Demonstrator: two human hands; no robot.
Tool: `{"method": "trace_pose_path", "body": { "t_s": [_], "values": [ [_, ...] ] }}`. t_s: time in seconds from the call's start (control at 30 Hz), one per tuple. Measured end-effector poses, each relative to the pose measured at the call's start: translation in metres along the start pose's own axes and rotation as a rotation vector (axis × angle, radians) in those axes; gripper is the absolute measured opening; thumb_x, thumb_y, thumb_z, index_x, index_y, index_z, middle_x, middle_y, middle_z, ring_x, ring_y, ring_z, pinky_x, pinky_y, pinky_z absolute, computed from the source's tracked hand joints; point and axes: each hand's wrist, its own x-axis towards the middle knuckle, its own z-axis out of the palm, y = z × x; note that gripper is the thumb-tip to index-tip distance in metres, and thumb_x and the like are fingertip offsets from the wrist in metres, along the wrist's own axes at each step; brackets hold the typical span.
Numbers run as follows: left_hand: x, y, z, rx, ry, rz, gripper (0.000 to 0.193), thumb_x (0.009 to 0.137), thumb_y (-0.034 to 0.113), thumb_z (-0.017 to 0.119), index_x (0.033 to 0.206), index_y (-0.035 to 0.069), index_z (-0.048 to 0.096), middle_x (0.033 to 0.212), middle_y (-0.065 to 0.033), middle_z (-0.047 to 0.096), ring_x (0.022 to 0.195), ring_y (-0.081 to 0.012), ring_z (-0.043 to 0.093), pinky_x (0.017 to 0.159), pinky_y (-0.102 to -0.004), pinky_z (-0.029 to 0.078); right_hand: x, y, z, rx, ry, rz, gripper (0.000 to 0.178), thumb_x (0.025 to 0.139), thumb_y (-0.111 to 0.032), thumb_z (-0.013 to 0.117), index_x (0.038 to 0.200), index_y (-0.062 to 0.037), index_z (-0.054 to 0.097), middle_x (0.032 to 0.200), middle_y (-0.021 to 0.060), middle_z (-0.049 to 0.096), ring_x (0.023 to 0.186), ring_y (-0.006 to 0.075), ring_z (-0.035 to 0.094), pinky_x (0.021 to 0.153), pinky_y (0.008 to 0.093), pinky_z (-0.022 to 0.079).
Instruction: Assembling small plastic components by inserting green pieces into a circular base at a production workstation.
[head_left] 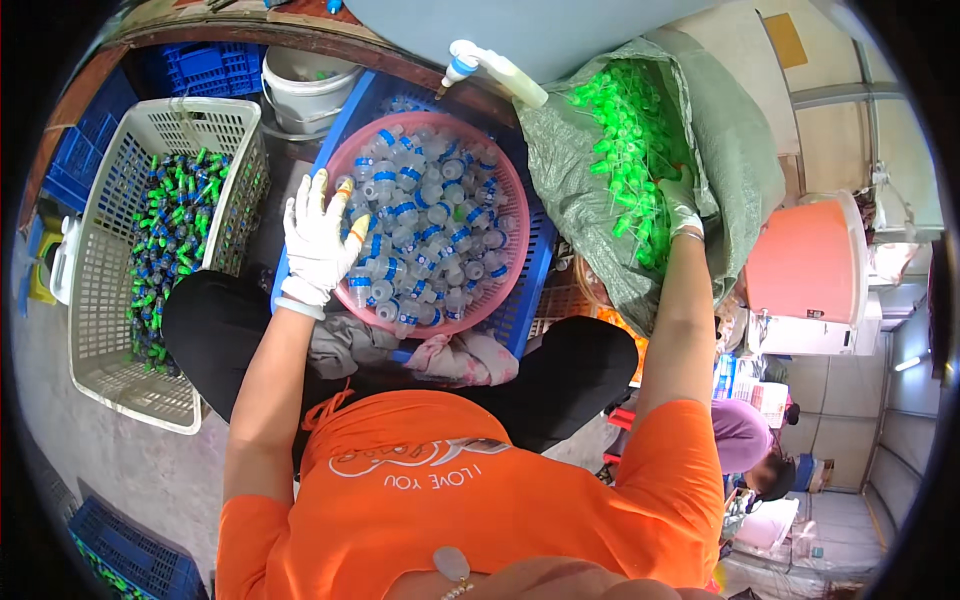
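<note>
My left hand (320, 240), in a white glove with yellowed fingertips, is at the left rim of a round pink basket (518, 225). Its fingers are spread and nothing shows in its grasp. Small clear plastic bottles (425, 215) with blue bands fill the basket, which sits in a blue crate (538, 265). Away to the right, my gloved right hand (680, 203) reaches into a grey-green woven sack (740, 140). Bright green caps with thin clear tubes (625, 150) lie in the sack beside that hand. Its fingers are hidden there, so their grip does not show.
At left stands a pale slatted basket (95, 300) of small green-topped, dark blue pieces (175, 230). A white bucket (305, 95) is behind it. A white nozzle (480, 65) juts over the crate. A person in purple (740, 435) bends at right, below a pink tub (805, 260).
</note>
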Motion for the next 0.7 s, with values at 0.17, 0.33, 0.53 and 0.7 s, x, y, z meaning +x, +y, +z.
{"method": "trace_pose_path", "body": {
  "t_s": [0.17,0.33,0.53,0.7],
  "values": [
    [0.015,0.019,0.009,-0.101,0.022,0.033,0.056,0.083,0.041,0.068,0.132,0.017,0.058,0.147,-0.0151,0.043,0.138,-0.0355,0.037,0.110,-0.0539,0.029,0.037,0.078,-0.058,-0.175,0.243,-0.271,0.080,0.069,-0.018,0.069,0.144,-0.0086,0.044,0.142,0.0194,0.048,0.134,0.0340,0.042,0.112,0.0377,0.033],
    [0.007,0.011,0.000,-0.037,-0.020,0.001,0.055,0.083,0.040,0.067,0.132,0.017,0.058,0.146,-0.0152,0.043,0.137,-0.0358,0.037,0.110,-0.0534,0.029,0.019,0.015,-0.093,-0.587,0.289,-0.393,0.069,0.069,-0.020,0.073,0.136,-0.0160,0.055,0.137,0.0154,0.054,0.131,0.0343,0.044,0.113,0.0392,0.033],
    [0.009,0.012,0.001,-0.026,-0.024,-0.001,0.054,0.084,0.037,0.067,0.134,0.017,0.057,0.146,-0.0161,0.044,0.137,-0.0371,0.038,0.110,-0.0522,0.029,0.029,-0.026,-0.180,-0.111,0.339,-0.533,0.053,0.074,-0.026,0.078,0.122,-0.0086,0.065,0.112,0.0102,0.068,0.106,0.0286,0.062,0.092,0.0399,0.050],
    [0.011,0.015,0.004,-0.035,-0.017,0.016,0.054,0.084,0.037,0.067,0.134,0.017,0.058,0.145,-0.0163,0.045,0.137,-0.0372,0.038,0.110,-0.0524,0.030,0.030,-0.025,-0.214,0.108,0.229,-0.277,0.045,0.077,-0.027,0.076,0.116,-0.0073,0.066,0.102,0.0065,0.069,0.084,0.0191,0.066,0.066,0.0340,0.052]
  ]
}}
